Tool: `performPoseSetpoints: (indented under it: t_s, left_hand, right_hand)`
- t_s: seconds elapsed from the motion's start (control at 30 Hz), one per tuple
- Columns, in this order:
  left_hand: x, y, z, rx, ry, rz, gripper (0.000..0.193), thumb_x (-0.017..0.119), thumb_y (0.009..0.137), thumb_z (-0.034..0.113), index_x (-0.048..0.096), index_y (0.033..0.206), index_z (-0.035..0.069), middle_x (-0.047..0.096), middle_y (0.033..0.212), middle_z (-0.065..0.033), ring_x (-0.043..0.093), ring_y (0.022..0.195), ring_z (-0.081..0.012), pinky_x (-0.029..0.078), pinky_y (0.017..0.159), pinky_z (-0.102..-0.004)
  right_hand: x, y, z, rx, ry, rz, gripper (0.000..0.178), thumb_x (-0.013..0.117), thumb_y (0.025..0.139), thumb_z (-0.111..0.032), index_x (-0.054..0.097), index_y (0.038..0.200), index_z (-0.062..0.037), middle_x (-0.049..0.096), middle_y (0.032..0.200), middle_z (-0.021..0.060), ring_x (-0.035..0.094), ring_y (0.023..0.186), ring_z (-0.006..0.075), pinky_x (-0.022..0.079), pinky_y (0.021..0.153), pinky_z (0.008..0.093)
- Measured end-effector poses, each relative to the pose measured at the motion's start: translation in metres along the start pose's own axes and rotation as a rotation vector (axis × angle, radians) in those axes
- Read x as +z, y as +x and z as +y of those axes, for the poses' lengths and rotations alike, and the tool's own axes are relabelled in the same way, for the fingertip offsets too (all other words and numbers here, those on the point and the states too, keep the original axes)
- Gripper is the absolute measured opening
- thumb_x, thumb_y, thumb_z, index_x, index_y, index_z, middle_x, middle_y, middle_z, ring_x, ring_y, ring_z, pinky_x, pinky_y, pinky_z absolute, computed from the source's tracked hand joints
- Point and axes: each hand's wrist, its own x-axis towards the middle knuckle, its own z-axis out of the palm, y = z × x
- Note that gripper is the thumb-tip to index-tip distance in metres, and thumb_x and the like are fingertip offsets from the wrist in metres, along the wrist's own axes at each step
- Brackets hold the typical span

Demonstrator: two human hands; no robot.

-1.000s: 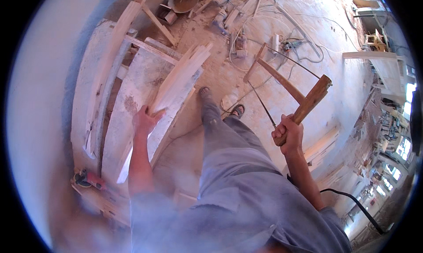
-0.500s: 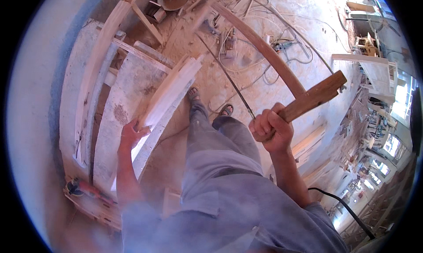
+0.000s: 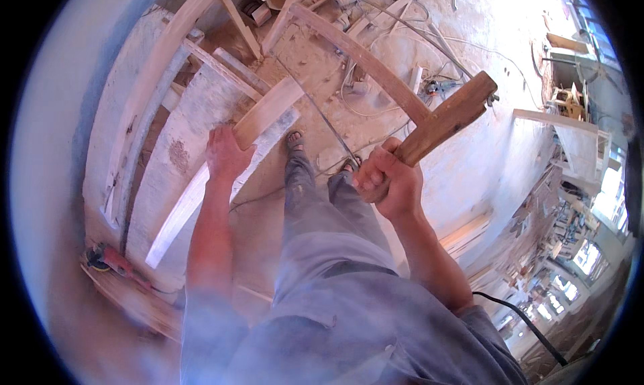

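My right hand is closed around the lower end of the wooden side arm of a frame saw, held in the air over the floor. Its thin blade runs from my fist to the far arm and passes close to the far end of a pale wooden board; whether they touch, I cannot tell. Gripping that board near its far part is my left hand, fingers over the edge. The board rests lengthwise along the near edge of a whitish worktop.
A long curved timber lies on the worktop's wall side. To the lower left, a red angle grinder sits on a plank. Cables, offcuts and a power tool litter the floor ahead. My sandalled feet stand beside the worktop.
My left hand has moved farther along the board, and the board has shifted slightly. My right hand has brought the saw leftward, so its blade is nearer the board's far end.
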Motion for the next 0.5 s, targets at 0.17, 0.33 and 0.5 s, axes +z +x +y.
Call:
performPoseSetpoints:
  t_s: [0.17, 0.33, 0.5]
  left_hand:
    - [0.011, -0.012, 0.012, 0.061, 0.045, 0.015, 0.060, 0.084, 0.065, 0.026, 0.055, 0.111, 0.001, 0.057, 0.114, -0.0183, 0.053, 0.112, -0.0377, 0.046, 0.100, -0.0468]
    - [0.031, -0.017, 0.022, 0.089, -0.001, 0.012, 0.066, 0.086, 0.065, 0.030, 0.056, 0.118, 0.004, 0.056, 0.117, -0.0171, 0.052, 0.114, -0.0367, 0.046, 0.098, -0.0479]
    - [0.041, 0.004, 0.059, 0.172, 0.008, 0.270, 0.060, 0.085, 0.064, 0.036, 0.057, 0.109, 0.007, 0.054, 0.114, -0.0140, 0.051, 0.110, -0.0349, 0.046, 0.092, -0.0483]
  right_hand:
    - [-0.035, -0.016, -0.004, -0.077, -0.329, -0.082, 0.027, 0.053, 0.096, -0.012, 0.043, 0.072, -0.0089, 0.042, 0.056, 0.0058, 0.040, 0.047, 0.0189, 0.040, 0.054, 0.0383]
    - [-0.050, -0.023, 0.003, -0.138, -0.431, -0.081, 0.032, 0.053, 0.098, -0.015, 0.041, 0.069, -0.0099, 0.043, 0.055, 0.0054, 0.038, 0.046, 0.0172, 0.036, 0.051, 0.0358]
    - [-0.047, -0.027, -0.004, 0.066, -0.061, -0.125, 0.021, 0.069, 0.080, -0.011, 0.051, 0.070, -0.0083, 0.052, 0.068, 0.0050, 0.055, 0.065, 0.0261, 0.042, 0.057, 0.0379]
